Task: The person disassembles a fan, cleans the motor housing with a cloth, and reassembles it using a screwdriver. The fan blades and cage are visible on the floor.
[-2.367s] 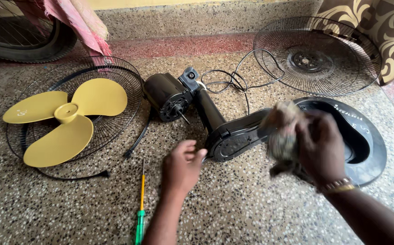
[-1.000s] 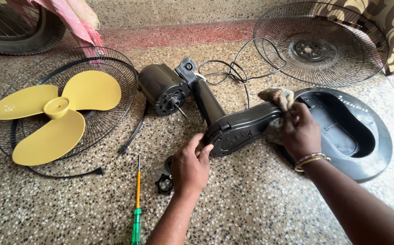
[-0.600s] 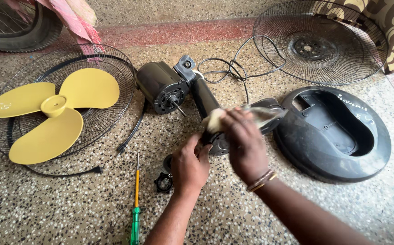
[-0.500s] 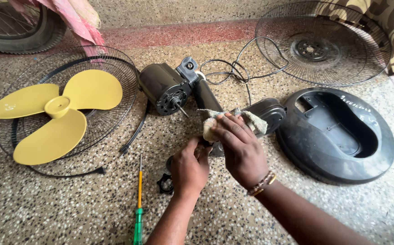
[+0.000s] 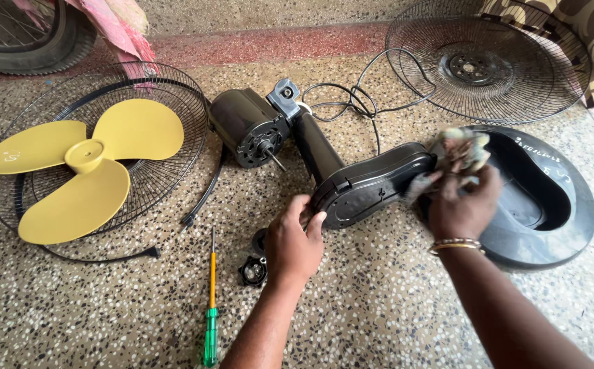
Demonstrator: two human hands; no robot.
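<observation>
left hand (image 5: 293, 242) clamps the black fan housing (image 5: 372, 184); right hand (image 5: 461, 205) clutches a rag (image 5: 464, 147) against its far end, screwdriver (image 5: 211, 301) left of the grip.

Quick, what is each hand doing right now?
Left hand: closed, fingers gripping the edge of the glossy black plastic fan body.
Right hand: closed, holding a crumpled grey cloth rag at the body's end.
</observation>
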